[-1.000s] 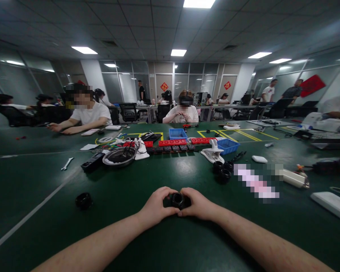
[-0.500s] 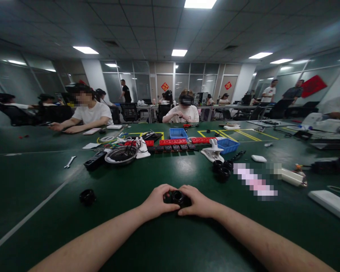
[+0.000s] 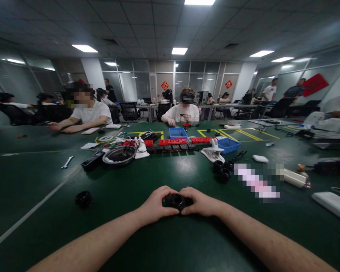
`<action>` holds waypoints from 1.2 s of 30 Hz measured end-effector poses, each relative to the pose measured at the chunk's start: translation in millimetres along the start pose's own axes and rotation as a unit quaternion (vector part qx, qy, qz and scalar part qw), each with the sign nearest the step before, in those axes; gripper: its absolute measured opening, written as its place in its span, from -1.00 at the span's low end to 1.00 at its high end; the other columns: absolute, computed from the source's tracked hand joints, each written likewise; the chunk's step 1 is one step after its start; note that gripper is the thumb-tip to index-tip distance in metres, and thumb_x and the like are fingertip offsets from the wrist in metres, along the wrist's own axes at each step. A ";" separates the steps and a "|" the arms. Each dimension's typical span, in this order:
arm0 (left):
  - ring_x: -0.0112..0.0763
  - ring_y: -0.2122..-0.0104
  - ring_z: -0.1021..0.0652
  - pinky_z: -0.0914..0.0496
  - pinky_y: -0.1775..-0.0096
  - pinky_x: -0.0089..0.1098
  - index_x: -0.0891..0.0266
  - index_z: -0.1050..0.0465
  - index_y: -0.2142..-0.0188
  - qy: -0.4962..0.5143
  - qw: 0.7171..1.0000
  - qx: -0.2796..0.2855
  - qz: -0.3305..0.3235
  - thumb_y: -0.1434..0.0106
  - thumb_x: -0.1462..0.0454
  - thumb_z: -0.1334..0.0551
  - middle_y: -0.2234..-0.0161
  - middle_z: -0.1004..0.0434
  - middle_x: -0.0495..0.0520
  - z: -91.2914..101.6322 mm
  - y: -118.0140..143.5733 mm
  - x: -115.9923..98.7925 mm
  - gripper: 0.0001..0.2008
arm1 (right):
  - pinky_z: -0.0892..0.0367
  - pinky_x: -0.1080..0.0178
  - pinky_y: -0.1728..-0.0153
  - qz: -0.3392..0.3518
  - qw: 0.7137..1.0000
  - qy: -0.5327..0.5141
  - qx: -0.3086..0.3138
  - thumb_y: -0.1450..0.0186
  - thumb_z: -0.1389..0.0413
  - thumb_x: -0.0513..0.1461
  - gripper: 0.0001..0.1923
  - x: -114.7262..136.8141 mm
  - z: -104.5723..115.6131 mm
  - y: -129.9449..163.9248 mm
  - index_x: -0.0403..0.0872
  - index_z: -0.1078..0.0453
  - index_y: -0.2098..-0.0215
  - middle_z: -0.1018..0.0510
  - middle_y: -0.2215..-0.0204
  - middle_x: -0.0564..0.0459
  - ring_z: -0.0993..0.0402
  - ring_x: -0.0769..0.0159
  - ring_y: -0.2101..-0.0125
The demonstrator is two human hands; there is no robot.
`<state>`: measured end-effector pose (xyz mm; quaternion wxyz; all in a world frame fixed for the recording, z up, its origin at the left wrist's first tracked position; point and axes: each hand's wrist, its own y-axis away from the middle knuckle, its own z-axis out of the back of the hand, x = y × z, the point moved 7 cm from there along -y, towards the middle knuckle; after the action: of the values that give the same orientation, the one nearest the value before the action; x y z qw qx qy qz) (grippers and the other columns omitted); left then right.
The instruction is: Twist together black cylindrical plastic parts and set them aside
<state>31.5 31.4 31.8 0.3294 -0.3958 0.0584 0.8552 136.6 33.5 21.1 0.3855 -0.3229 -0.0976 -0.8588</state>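
Observation:
Between my hands, low over the green table [image 3: 187,241], is a black ring-shaped part [image 3: 177,201] with a round hole facing up toward me. My left hand [image 3: 158,204] curls round its left side, thumb along the near edge. From the right, my right hand [image 3: 200,202] closes on the same part, its thumb tip close to the left one. Palms and fingers hide some of its body. Another black ring-shaped part [image 3: 84,198] lies alone to the left. Beyond my right hand, several like it [image 3: 224,173] are grouped together.
Farther back stand a metal bowl [image 3: 119,155], a white clamp base [image 3: 213,152], a blue basket [image 3: 229,146] and red power strips [image 3: 172,141]. A wrench [image 3: 67,162] lies left; a white case [image 3: 260,158] and a white bar [image 3: 333,204] lie right. Two people [image 3: 89,113] [image 3: 184,111] sit across the table.
My hands stay round the black part, which has shifted slightly down, and the fingers have moved a little on it. Across the table, one person has lowered a hand to the tabletop.

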 end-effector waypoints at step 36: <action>-0.41 0.36 -0.36 -0.24 0.37 -0.46 0.16 -0.34 0.19 0.028 0.999 -0.015 0.013 0.05 0.20 -0.27 0.31 -0.31 -0.01 0.4 -0.1 2.1 -0.62 | -0.16 0.29 0.22 -0.006 0.999 -0.034 0.008 -0.04 -0.14 -0.26 -0.75 0.2 3.0 1.6 -0.11 -0.34 0.27 -0.38 0.33 0.08 -0.27 0.31 0.27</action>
<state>30.3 32.7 30.6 0.3107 -0.4238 0.0603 0.8487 139.1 33.5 23.4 0.3796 -0.3486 -0.1192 -0.8486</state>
